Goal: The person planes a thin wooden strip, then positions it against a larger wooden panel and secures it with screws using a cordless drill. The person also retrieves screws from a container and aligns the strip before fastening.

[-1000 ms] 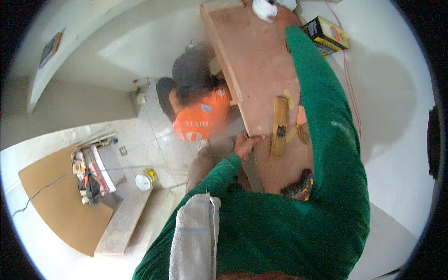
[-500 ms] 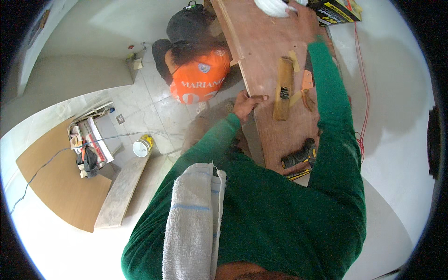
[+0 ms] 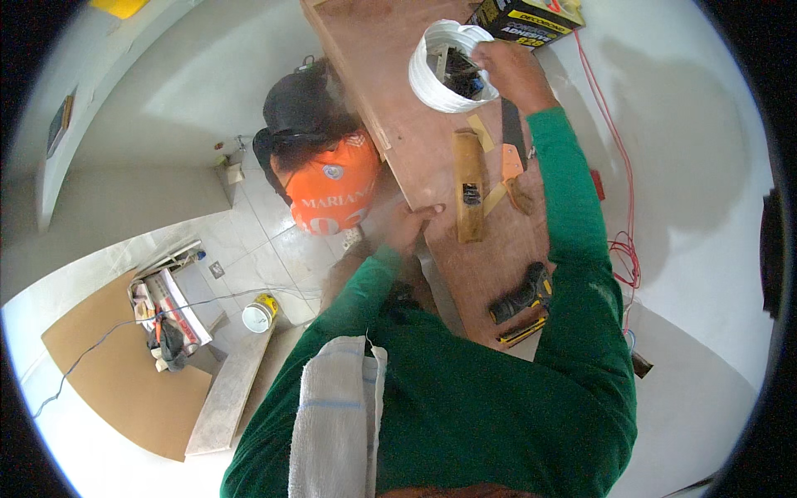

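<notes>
My right hand (image 3: 515,76) is closed on the near right rim of a white plastic tub (image 3: 427,73), which stands on the wooden board (image 3: 398,116). Dark loose pieces and a pale strip lie inside the tub. At the board's left edge is my left hand (image 3: 405,227), blurred, its fingers curled together with the tips over the edge; whatever they pinch is too small to make out. Between the hands lies a wooden hand plane (image 3: 470,216). Right of it rests a handsaw (image 3: 511,163) with an orange handle, beside a small tan tool (image 3: 520,199).
A cordless drill (image 3: 525,295) lies on the board's near end. Behind the tub stands a black and yellow box (image 3: 531,23). A person in an orange shirt (image 3: 336,187) crouches left of the board. Red cord (image 3: 627,178) runs along the right; a small bucket (image 3: 259,314) stands on the floor.
The white tub has come nearer with my right hand, and its inside now shows. My left hand has slid slightly nearer along the board's edge. The whole view has shifted a little.
</notes>
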The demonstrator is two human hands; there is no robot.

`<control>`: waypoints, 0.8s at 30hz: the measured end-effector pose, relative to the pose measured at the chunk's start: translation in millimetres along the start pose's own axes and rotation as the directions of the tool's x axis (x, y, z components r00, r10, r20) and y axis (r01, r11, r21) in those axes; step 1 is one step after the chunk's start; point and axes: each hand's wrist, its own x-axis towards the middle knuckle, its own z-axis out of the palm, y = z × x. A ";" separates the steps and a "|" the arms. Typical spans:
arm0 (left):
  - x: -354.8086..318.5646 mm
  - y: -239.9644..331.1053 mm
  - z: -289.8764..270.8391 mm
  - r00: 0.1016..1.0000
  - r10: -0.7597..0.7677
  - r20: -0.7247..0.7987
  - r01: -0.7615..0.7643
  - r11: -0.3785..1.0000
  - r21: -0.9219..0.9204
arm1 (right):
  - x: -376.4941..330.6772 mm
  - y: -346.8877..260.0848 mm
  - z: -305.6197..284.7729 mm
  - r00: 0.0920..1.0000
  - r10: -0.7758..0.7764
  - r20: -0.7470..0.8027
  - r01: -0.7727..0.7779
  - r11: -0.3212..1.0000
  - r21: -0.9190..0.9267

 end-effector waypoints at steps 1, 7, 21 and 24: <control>-1.0 0.7 0.8 1.000 -0.002 -0.003 0.002 1.000 0.002 | 10.1 3.6 9.8 0.999 -0.038 0.029 0.037 0.998 0.040; -8.1 10.2 7.5 0.998 -0.023 -0.058 0.028 0.995 0.092 | 51.2 3.9 45.0 0.988 0.008 0.152 0.025 0.977 -0.212; -8.1 9.3 7.1 0.997 0.058 -0.049 -0.051 0.991 0.120 | 28.0 6.9 73.8 0.991 -0.017 0.130 0.038 0.985 -0.166; -7.7 8.3 7.3 0.997 0.061 -0.049 -0.052 0.984 0.170 | 25.7 15.4 65.7 0.985 -0.013 0.172 0.048 0.979 -0.200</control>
